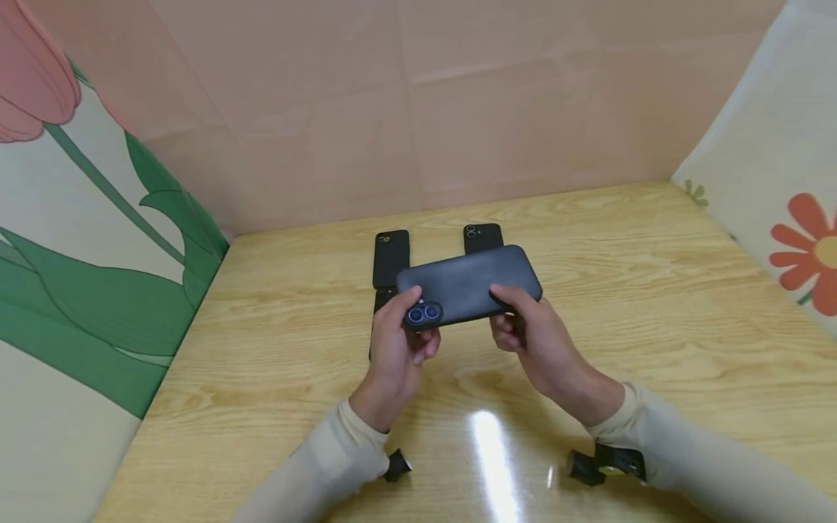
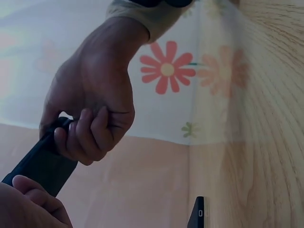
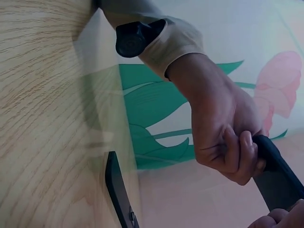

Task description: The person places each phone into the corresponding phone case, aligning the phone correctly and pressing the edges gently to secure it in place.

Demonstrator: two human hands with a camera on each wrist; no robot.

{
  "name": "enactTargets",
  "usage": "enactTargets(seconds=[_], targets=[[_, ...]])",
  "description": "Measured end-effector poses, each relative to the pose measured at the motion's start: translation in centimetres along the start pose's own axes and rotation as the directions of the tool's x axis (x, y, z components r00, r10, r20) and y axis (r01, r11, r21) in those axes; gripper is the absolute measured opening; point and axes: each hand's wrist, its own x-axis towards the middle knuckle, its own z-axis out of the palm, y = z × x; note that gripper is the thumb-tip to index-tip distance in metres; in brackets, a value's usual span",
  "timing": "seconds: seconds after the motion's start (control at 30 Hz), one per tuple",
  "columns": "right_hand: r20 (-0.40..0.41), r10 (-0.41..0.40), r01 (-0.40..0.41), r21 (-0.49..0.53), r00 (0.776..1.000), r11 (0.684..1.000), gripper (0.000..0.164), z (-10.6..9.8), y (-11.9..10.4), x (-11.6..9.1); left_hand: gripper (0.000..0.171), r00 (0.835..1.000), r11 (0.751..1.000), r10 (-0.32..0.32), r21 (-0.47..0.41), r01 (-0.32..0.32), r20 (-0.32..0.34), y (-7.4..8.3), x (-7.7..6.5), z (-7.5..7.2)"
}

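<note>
A dark blue-black phone (image 1: 458, 283), with two blue-ringed camera lenses at its lower left corner, is held sideways above the table, its back facing up. My left hand (image 1: 397, 349) grips its left end, thumb on top beside the lenses and fingers curled beneath. On the other end, my right hand (image 1: 543, 349) pinches it, thumb across the back and fingers tucked under. The left wrist view shows the phone's underside (image 2: 45, 166) with the right hand's curled fingers (image 2: 90, 133). From the right wrist view, the left hand's fingers (image 3: 240, 152) bend at the phone's edge.
Three black phones lie on the wooden table (image 1: 261, 363): one at the back left (image 1: 391, 260), one just below it (image 1: 384, 295) partly hidden by the left hand, and one at the back right (image 1: 484, 237) partly covered by the held phone. Fabric walls stand behind and on both sides.
</note>
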Motion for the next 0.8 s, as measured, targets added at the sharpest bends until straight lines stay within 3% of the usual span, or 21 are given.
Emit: enactTargets(seconds=[0.13,0.2,0.3,0.37,0.43,0.5,0.6,0.8], targets=[[0.017,0.012,-0.012,0.018,1.000,1.000,0.014,0.1,-0.2,-0.2,0.026,1.000,1.000,0.011,-0.020,-0.011,-0.004,0.2,0.1,-0.2],[0.018,0.027,-0.027,0.021,0.999,0.999,0.014,0.2,-0.3,-0.4,0.029,1.000,0.998,0.008,-0.056,-0.007,0.025,0.1,0.1,-0.2],[0.005,0.040,-0.040,0.025,0.999,0.999,0.016,0.4,-0.2,-0.6,0.039,0.986,0.992,-0.006,-0.124,0.026,0.165,-0.5,-0.2,-0.1],[0.006,0.042,-0.042,0.012,0.999,0.999,0.019,0.5,0.0,-0.7,0.039,0.961,0.990,-0.026,-0.130,0.064,0.276,-1.0,-0.5,0.2],[0.019,0.050,-0.049,-0.016,0.999,0.999,0.023,0.7,0.2,-0.8,0.035,0.939,0.991,-0.056,-0.093,0.093,0.338,-1.5,-0.8,0.6],[0.048,0.058,-0.055,-0.055,0.997,0.997,0.028,0.8,0.3,-0.9,0.027,0.943,0.994,-0.071,-0.060,0.096,0.324,-1.7,-1.0,0.9],[0.074,0.055,-0.045,-0.122,0.996,0.992,0.033,1.0,0.3,-1.0,0.036,0.968,0.994,-0.062,-0.073,0.083,0.245,-1.6,-0.8,1.1],[0.001,0.031,-0.030,-0.192,1.000,0.981,0.035,1.0,-0.1,-1.0,0.019,0.986,0.992,-0.028,-0.118,0.048,0.164,-1.1,-0.6,0.7]])
